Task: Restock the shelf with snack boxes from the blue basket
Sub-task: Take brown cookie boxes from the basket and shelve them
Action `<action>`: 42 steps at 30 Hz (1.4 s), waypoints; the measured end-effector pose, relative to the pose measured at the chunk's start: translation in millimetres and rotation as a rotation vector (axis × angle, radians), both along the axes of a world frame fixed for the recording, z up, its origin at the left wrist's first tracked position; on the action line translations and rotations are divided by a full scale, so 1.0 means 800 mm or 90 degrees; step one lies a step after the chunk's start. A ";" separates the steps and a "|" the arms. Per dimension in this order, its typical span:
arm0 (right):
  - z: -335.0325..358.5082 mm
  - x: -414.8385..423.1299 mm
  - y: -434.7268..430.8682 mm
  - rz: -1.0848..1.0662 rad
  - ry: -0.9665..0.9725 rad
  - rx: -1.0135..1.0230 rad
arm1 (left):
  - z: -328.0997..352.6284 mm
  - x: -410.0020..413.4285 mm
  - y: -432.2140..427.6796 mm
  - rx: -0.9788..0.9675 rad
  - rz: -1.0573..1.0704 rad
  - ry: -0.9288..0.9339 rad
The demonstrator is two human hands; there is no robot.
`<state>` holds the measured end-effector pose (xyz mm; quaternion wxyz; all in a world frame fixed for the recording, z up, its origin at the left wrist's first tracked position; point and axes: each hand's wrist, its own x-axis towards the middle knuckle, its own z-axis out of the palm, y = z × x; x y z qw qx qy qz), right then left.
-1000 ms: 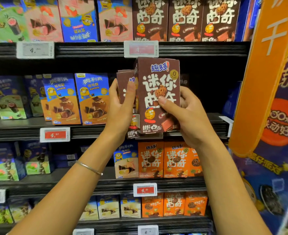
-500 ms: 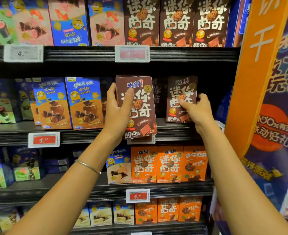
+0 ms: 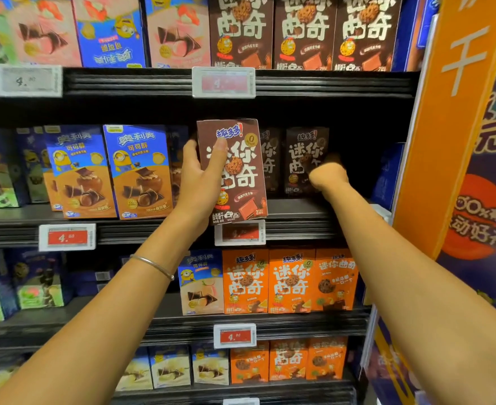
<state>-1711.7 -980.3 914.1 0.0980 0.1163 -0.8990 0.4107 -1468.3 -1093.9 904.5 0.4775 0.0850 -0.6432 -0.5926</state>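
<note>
Mid-restock at a shop shelf (image 3: 299, 210): left hand (image 3: 200, 171) wrapped around a brown snack box (image 3: 235, 173), held upright just ahead of the shelf lip. Right hand (image 3: 327, 173) reaching deep at 3 o'clock, fingers against a second brown box (image 3: 305, 147) standing far back; grip hidden, closed or not impossible to tell. Blue basket out of view. Likely next: settling the rear box, then sliding the held one into the gap ahead of it, face outward.

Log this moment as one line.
left hand: holds brown cardboard cookie box | right hand: pushing second brown box deep onto shelf
</note>
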 end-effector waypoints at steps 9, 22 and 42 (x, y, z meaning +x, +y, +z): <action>0.005 -0.016 -0.021 0.092 -0.030 -0.008 | 0.001 -0.002 -0.005 -0.009 -0.002 -0.026; 0.013 0.072 0.014 0.123 0.085 -0.325 | 0.003 0.010 0.007 -0.013 -0.018 -0.017; 0.004 0.205 0.051 0.550 0.026 -0.302 | -0.004 0.076 -0.023 -0.096 0.128 0.067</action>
